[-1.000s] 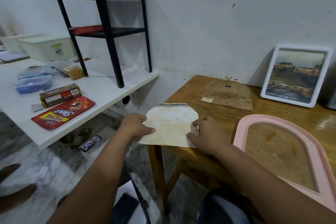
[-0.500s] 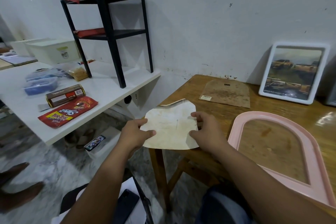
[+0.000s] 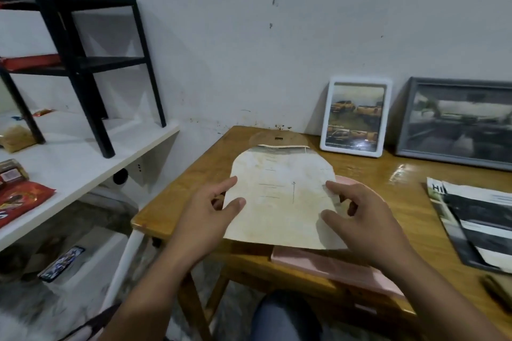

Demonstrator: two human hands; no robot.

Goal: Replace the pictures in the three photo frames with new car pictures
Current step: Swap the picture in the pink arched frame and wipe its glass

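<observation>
risk as we see it: the sheet is thin and held only at its side edges, so it could sag, crease or slip askew over the pink frame if we squeeze unevenly. left hand pinches the left edge, thumb on top; right hand pinches the right edge. sheet sits between both hands, above the frame on the tabletop.
</observation>
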